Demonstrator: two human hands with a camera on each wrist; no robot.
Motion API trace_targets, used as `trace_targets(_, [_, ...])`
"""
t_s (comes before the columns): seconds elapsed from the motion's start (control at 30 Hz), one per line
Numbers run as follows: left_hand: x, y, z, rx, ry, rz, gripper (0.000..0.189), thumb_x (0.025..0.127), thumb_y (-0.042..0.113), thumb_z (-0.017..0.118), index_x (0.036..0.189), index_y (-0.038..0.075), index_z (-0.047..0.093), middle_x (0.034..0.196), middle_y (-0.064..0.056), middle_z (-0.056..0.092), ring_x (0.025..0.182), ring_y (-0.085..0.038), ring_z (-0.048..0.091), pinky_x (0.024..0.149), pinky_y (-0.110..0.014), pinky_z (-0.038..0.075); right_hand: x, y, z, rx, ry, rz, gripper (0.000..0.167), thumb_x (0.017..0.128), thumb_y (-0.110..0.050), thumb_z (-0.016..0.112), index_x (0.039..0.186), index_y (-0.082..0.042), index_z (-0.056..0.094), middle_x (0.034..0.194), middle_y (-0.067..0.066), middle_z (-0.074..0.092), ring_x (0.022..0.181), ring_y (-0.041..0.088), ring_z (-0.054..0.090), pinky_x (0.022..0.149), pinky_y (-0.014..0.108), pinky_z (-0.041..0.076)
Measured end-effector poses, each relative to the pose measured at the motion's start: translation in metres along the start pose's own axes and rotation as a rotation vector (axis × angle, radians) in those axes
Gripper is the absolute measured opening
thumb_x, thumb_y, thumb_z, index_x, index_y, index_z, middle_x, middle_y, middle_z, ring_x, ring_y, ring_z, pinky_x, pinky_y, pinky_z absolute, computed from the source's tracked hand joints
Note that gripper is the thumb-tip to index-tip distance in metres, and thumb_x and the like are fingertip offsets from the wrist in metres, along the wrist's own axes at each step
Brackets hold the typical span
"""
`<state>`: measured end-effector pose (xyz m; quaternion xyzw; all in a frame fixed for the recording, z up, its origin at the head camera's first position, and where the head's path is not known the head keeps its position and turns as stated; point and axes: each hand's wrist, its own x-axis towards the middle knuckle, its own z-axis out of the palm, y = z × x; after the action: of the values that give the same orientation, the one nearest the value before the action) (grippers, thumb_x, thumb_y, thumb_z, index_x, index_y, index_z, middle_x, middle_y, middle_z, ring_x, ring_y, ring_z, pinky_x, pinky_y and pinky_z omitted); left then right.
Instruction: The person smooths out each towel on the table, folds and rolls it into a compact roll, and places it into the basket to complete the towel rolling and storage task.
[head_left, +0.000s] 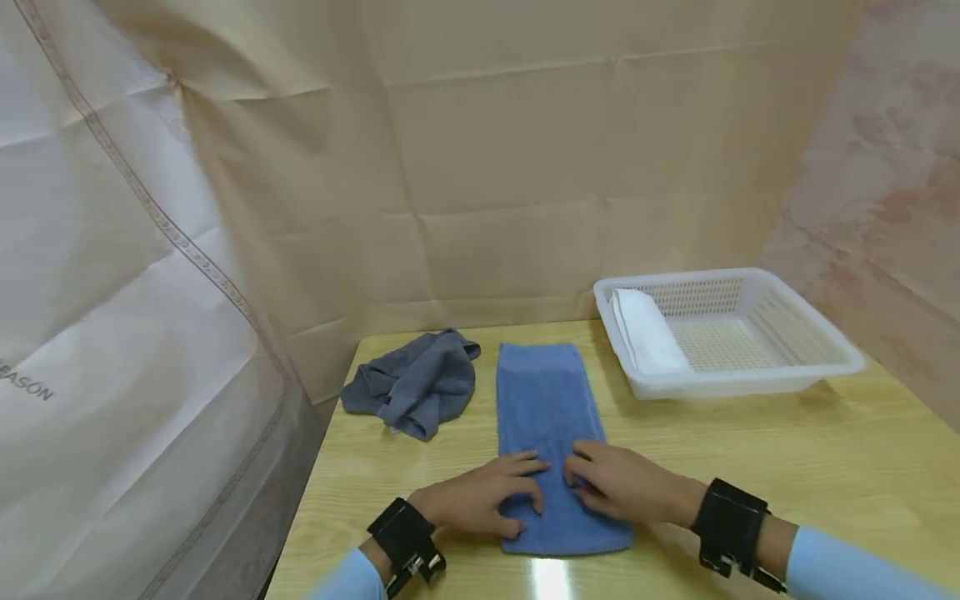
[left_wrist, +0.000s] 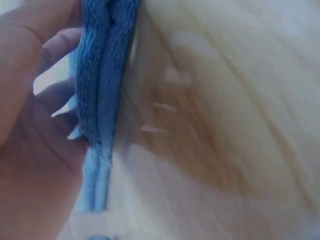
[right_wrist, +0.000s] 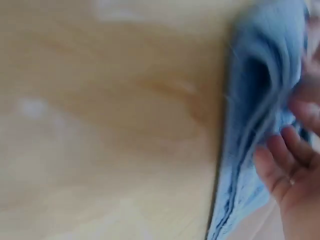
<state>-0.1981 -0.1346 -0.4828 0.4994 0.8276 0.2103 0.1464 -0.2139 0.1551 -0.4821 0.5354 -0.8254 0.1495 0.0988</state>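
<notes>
A blue towel (head_left: 550,400), folded into a long strip, lies lengthwise on the table. Its stacked layers show along the side edges in both wrist views. My left hand (head_left: 483,493) rests on the towel's near left part, fingers spread across the cloth and thumb close to the near end. From the right, my right hand (head_left: 618,483) touches the same near half with loosely bent fingers. In the right wrist view, the fingers (right_wrist: 272,170) lie against the towel's layered side (right_wrist: 250,125). Between the two hands a narrow strip of cloth shows.
A crumpled grey cloth (head_left: 420,383) lies at the back left of the wooden table (head_left: 390,467). At the back right stands a white plastic basket (head_left: 750,379) with a rolled or folded white towel (head_left: 651,333) along its left side. A beige sheet hangs behind.
</notes>
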Motion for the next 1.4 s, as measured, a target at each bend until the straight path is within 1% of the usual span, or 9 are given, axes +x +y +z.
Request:
trace_targets(0.2, [-0.011, 0.001, -0.007, 0.001, 0.026, -0.059, 0.033, 0.093, 0.052, 0.074, 0.117, 0.033, 0.063, 0.162, 0.003, 0.033, 0.150, -0.022, 0.027, 0.118, -0.048, 0.032, -0.025, -0.022, -0.010, 0.017, -0.092, -0.091, 0.037, 0.095, -0.052, 0.070, 0.116, -0.023, 0.062, 0.104, -0.014, 0.042, 0.089, 0.001, 0.043, 0.076, 0.022, 0.046])
trace_targets(0.37, [-0.011, 0.011, -0.003, 0.070, 0.050, -0.022, 0.051, 0.082, 0.061, 0.081, 0.120, 0.033, 0.061, 0.135, 0.004, 0.042, 0.121, -0.012, 0.039, 0.100, -0.030, 0.042, -0.041, -0.025, -0.009, -0.072, -0.009, -0.122, 0.031, 0.092, -0.039, 0.078, 0.114, -0.023, 0.065, 0.104, -0.014, 0.047, 0.094, 0.002, 0.047, 0.081, 0.024, 0.049])
trace_targets(0.53, [-0.014, 0.010, 0.001, 0.123, 0.107, 0.028, 0.030, 0.092, 0.047, 0.076, 0.112, 0.028, 0.063, 0.113, 0.010, 0.049, 0.102, -0.005, 0.043, 0.091, -0.022, 0.040, -0.047, -0.025, -0.005, -0.089, 0.085, -0.148, 0.020, 0.091, -0.021, 0.079, 0.109, -0.017, 0.071, 0.103, -0.012, 0.058, 0.096, 0.003, 0.055, 0.085, 0.021, 0.049])
trace_targets(0.7, [-0.019, 0.007, 0.002, 0.096, 0.184, 0.018, 0.021, 0.103, 0.043, 0.063, 0.111, 0.025, 0.070, 0.109, 0.013, 0.064, 0.104, -0.001, 0.057, 0.095, -0.021, 0.047, -0.049, -0.021, -0.010, 0.155, 0.033, 0.039, 0.018, 0.099, -0.015, 0.070, 0.117, -0.011, 0.071, 0.109, -0.007, 0.068, 0.098, 0.005, 0.064, 0.080, 0.022, 0.055])
trace_targets(0.8, [-0.020, 0.008, 0.003, 0.099, 0.204, -0.001, 0.030, 0.100, 0.050, 0.064, 0.114, 0.025, 0.071, 0.109, 0.014, 0.065, 0.103, 0.000, 0.059, 0.094, -0.022, 0.048, -0.049, -0.019, -0.012, 0.351, 0.000, 0.177, 0.021, 0.103, -0.015, 0.065, 0.124, -0.012, 0.066, 0.108, -0.005, 0.070, 0.096, 0.005, 0.066, 0.076, 0.025, 0.057])
trace_targets(0.93, [-0.018, 0.009, 0.003, 0.147, 0.227, -0.024, 0.035, 0.098, 0.053, 0.066, 0.116, 0.024, 0.071, 0.108, 0.014, 0.067, 0.099, 0.001, 0.059, 0.094, -0.027, 0.049, -0.048, -0.018, -0.010, 0.489, 0.047, 0.269, 0.021, 0.102, -0.013, 0.067, 0.121, -0.014, 0.060, 0.100, -0.009, 0.069, 0.088, 0.002, 0.064, 0.071, 0.024, 0.056])
trace_targets(1.13, [-0.011, 0.008, -0.002, 0.056, 0.302, -0.096, 0.028, 0.107, 0.034, 0.057, 0.124, 0.016, 0.070, 0.099, 0.010, 0.070, 0.081, 0.005, 0.058, 0.074, -0.017, 0.050, -0.048, -0.015, -0.006, 0.522, 0.112, 0.388, 0.015, 0.099, -0.008, 0.070, 0.108, -0.017, 0.062, 0.096, -0.010, 0.063, 0.078, 0.002, 0.060, 0.066, 0.024, 0.054])
trace_targets(1.23, [-0.007, 0.007, -0.002, 0.028, 0.340, -0.088, 0.021, 0.107, 0.026, 0.059, 0.122, 0.018, 0.070, 0.103, 0.009, 0.071, 0.085, 0.005, 0.061, 0.073, -0.014, 0.050, -0.049, -0.014, -0.005, 0.480, 0.115, 0.414, 0.014, 0.097, -0.006, 0.072, 0.102, -0.019, 0.067, 0.095, -0.010, 0.060, 0.077, 0.001, 0.056, 0.064, 0.023, 0.052])
trace_targets(1.4, [-0.006, 0.004, 0.000, 0.102, 0.374, -0.065, 0.007, 0.100, 0.018, 0.071, 0.105, 0.018, 0.075, 0.104, 0.007, 0.064, 0.088, 0.001, 0.060, 0.077, -0.013, 0.049, -0.045, -0.013, -0.002, 0.301, 0.152, 0.315, 0.015, 0.090, -0.003, 0.077, 0.096, -0.017, 0.076, 0.098, -0.009, 0.058, 0.083, 0.001, 0.056, 0.068, 0.020, 0.052])
